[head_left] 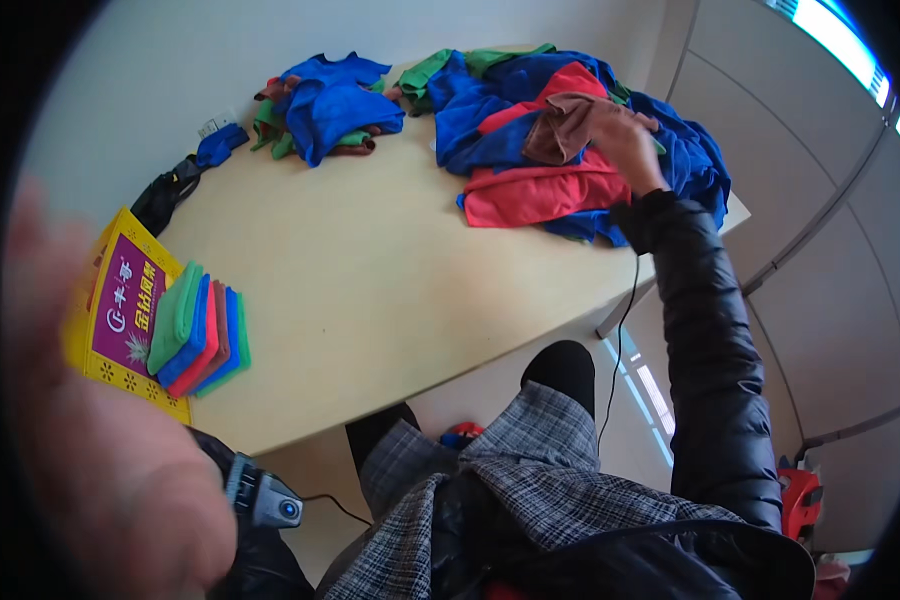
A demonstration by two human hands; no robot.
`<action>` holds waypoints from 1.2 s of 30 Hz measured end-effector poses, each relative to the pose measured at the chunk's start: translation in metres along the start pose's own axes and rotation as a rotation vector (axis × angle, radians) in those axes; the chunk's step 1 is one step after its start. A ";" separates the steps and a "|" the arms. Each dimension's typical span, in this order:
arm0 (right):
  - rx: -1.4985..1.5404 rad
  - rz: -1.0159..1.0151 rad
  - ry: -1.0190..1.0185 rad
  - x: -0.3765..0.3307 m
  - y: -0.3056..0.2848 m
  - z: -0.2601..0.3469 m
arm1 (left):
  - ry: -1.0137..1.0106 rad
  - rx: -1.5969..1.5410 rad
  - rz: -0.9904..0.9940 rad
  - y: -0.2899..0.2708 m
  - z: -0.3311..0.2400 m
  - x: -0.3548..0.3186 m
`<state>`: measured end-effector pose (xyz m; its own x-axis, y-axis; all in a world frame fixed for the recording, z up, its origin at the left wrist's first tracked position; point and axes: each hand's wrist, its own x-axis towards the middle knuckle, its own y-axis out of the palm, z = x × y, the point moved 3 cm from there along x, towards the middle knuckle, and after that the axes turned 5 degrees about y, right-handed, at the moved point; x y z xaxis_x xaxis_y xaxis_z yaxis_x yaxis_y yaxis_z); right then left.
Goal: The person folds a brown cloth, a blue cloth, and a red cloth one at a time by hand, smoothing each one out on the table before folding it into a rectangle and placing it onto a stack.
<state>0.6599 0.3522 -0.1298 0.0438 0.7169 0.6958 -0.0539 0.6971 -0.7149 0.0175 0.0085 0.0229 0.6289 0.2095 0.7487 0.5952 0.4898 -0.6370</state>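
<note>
On the right of the table, my right hand (pixel 627 143) reaches over a large heap of loose cloths (pixel 460 110). Its fingers are closed on a brown cloth (pixel 562 128), which hangs crumpled over a red cloth (pixel 545 192). My left hand (pixel 140 470) is raised close to the camera at the lower left, large and somewhat blurred. Its fingers are stretched out and nothing shows in them. Behind it, folded cloths (pixel 202 335) in green, blue, red and brown lean in a row against a yellow and purple box (pixel 135 290).
A smaller pile of cloths (pixel 330 105) lies at the back of the table (pixel 320 290). A black item (pixel 165 195) and a small blue cloth (pixel 220 145) lie by the wall. A black cable (pixel 625 330) hangs off the front edge. A grey panelled partition (pixel 810 130) stands at right.
</note>
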 end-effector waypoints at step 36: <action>2.132 1.293 0.695 -0.206 -0.026 0.389 | -0.896 -0.550 -0.098 0.248 0.022 -0.128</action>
<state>0.2640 0.1840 -0.2280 -0.6376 0.7545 -0.1557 -0.6339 -0.3989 0.6626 0.0732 0.1217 -0.2271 0.1000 0.8480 0.5204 0.9095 0.1342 -0.3934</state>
